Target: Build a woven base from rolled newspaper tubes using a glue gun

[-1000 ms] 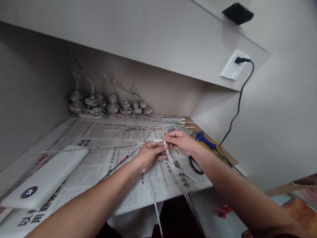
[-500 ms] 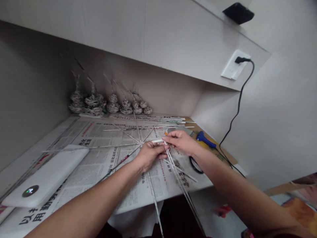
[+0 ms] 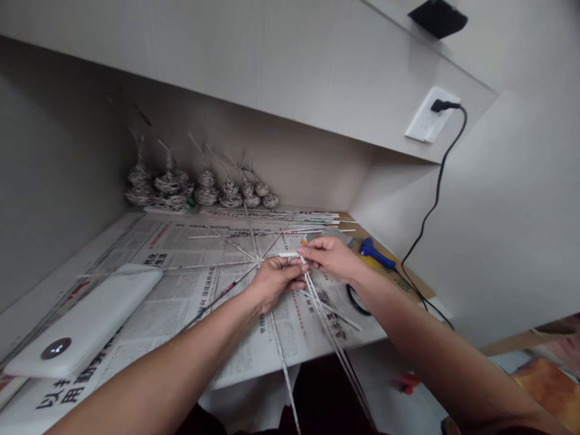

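Rolled paper strips (image 3: 322,313) run from between my hands down past the table's front edge. My left hand (image 3: 280,279) pinches them, thumb and fingers together. Close against it, my right hand (image 3: 330,258) grips the strips' upper end between thumb and fingers. A short white piece of strip (image 3: 290,254) shows between the two hands. Just left of my left hand, several paper rods cross in a star (image 3: 259,260) and spread over the newspaper (image 3: 181,302). My fingers partly hide where the strips meet.
Several woven paper gourds (image 3: 168,182) stand along the back wall, with loose paper rods (image 3: 290,216) lying before them. A white power bank-like device (image 3: 90,320) lies at left. A blue glue gun (image 3: 377,254) and a black ring-shaped item (image 3: 357,300) sit at right. A black cord (image 3: 437,187) hangs from the socket.
Both hands stay almost in the same place, still holding the strips. The white piece between them has tilted slightly, and the camera view has shifted a little.
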Motion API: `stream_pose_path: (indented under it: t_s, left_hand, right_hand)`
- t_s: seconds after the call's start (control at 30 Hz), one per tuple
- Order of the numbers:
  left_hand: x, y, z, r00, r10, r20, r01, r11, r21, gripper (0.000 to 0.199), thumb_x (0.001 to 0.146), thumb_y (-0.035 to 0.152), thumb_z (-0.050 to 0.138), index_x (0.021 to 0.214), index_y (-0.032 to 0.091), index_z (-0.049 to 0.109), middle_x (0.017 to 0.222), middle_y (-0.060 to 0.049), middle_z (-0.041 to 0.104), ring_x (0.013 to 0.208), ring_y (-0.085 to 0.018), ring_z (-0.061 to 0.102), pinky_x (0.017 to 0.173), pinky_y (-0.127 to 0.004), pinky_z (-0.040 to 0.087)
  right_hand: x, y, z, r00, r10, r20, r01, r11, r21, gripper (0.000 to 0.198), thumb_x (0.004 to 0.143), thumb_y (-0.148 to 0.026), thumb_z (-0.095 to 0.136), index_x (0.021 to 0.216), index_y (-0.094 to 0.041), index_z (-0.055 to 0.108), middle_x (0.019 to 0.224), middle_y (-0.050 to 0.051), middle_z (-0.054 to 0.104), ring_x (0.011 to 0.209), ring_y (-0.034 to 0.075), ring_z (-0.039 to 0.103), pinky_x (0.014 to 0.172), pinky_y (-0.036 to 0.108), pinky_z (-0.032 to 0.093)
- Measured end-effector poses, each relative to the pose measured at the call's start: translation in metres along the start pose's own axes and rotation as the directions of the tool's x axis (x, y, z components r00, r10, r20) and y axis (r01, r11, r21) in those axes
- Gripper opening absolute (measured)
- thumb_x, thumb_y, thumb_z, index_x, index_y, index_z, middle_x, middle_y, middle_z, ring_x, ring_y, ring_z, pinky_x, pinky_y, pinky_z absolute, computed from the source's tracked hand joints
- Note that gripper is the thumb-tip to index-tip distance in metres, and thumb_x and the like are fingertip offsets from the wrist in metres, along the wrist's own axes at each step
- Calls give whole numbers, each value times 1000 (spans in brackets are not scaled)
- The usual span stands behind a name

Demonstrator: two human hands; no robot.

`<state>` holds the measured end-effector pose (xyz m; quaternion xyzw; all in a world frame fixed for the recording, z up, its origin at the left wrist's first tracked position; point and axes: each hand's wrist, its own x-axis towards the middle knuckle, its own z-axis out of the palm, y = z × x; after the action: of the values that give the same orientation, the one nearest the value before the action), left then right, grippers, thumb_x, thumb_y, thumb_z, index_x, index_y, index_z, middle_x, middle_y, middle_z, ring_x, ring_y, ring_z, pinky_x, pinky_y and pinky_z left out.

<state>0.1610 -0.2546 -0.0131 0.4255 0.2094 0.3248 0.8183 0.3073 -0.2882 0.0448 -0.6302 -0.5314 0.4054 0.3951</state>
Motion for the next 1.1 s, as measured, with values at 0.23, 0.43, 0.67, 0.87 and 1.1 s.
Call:
stream_pose_path:
  t_s: [0.23, 0.43, 0.67, 0.87, 1.1]
  left_hand:
    - [-1, 0, 1, 1000, -2, -5, 2, 1000, -5, 25, 58, 23, 82, 76, 10, 70, 71, -2, 63, 60, -8, 58, 57, -20, 54]
    - [0, -1, 1, 1000, -8, -18, 8, 1000, -4, 26, 57, 22, 83, 75, 10, 69, 72, -2, 63, 59, -8, 59, 57, -21, 54]
    - [0, -3, 0, 1000, -11, -15, 11, 1000, 9, 26, 58, 23, 83, 75, 9, 70, 72, -3, 63, 61, -8, 59, 58, -20, 54]
    - [0, -2, 0, 1000, -2, 15, 2, 1000, 5, 27, 60, 22, 81, 81, 9, 71, 80, -5, 65, 64, -8, 59, 58, -19, 54]
    - [0, 0, 1, 1000, -22, -13, 23, 1000, 15, 26, 58, 22, 82, 77, 9, 70, 70, -2, 62, 58, -7, 56, 56, -19, 53]
  right_hand:
    - [-1, 0, 2, 1000, 1, -8, -1, 1000, 30, 31, 68, -45, 72, 69, -16, 61, 51, -5, 51, 44, 5, 37, 43, 21, 27]
    - [0, 6, 7, 996, -73, -43, 75, 996, 52, 29, 67, -42, 71, 68, -15, 60, 57, -3, 57, 50, 7, 44, 49, 21, 33]
    - [2, 11, 7, 994, -100, -54, 99, 995, -10, 30, 70, -43, 69, 66, -16, 58, 55, -3, 54, 50, 7, 42, 48, 22, 32]
    - [1, 11, 1, 1000, 3, -10, -3, 1000, 31, 39, 71, -54, 67, 66, -16, 57, 50, -4, 48, 42, 6, 35, 39, 20, 23]
    - [-5, 2, -6, 999, 53, -2, -53, 992, 111, 43, 70, -57, 67, 69, -15, 59, 58, -1, 52, 47, 6, 42, 37, 18, 24]
